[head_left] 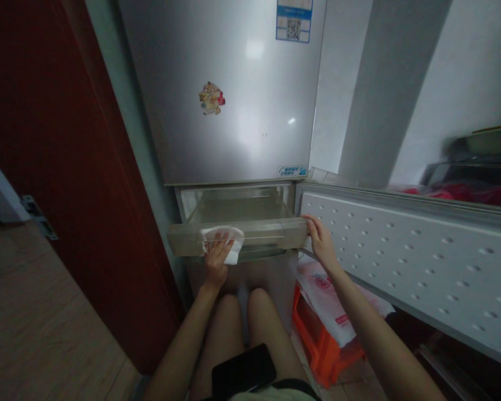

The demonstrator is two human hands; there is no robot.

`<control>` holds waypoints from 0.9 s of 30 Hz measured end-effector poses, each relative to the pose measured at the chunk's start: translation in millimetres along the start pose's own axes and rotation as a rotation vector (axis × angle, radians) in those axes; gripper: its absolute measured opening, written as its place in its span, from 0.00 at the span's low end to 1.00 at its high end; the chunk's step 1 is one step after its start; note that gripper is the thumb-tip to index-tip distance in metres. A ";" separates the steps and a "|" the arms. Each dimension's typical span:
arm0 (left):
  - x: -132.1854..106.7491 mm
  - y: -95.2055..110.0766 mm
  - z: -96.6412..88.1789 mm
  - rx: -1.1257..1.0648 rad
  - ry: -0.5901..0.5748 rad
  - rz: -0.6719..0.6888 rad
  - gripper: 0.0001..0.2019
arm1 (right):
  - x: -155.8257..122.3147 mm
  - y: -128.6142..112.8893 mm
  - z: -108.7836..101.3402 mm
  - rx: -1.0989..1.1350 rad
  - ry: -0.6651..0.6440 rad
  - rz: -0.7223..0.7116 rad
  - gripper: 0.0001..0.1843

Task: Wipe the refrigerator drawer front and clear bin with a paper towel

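A clear plastic freezer drawer (pixel 259 236) is pulled partway out of the middle compartment of a silver refrigerator (pixel 242 111). My left hand (pixel 217 259) presses a white cloth (pixel 235 252) against the left part of the drawer's front panel, its fingers laid over the cloth. At the drawer's right end, my right hand (pixel 319 236) grips the edge with the fingers curled over the corner. The inside of the drawer shows only in part. The compartment's door (pixel 401 250), white and dimpled within, stands swung out to the right.
A dark red door (pixel 108 195) stands close on the left. Below the swung-out door, an orange stool (pixel 323 351) carries a white plastic bag (pixel 338 317). A black phone (pixel 244 370) lies on my lap. Red items (pixel 463 192) show behind the door.
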State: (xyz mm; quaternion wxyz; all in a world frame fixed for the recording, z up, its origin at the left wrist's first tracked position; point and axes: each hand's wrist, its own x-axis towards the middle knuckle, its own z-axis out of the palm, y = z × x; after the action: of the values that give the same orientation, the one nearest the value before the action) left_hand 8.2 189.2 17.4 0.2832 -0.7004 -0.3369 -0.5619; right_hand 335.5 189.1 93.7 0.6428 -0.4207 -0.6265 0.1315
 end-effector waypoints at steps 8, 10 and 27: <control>1.5 23.9 16.3 -0.126 0.093 -0.116 0.33 | -0.5 -0.7 2.1 -0.002 0.011 0.000 0.28; 3.3 34.7 23.5 -0.154 0.096 -0.175 0.39 | -0.8 -0.6 2.6 -0.005 0.019 -0.003 0.28; 13.6 105.5 77.3 -0.168 -0.114 -0.088 0.31 | -0.6 4.6 0.9 -0.004 0.018 0.002 0.29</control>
State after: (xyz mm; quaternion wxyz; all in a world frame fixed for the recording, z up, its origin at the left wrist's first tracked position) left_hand 139.5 186.6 12.7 0.1790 -0.7370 -0.3344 -0.5595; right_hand 336.2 191.8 90.0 0.6475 -0.4239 -0.6205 0.1269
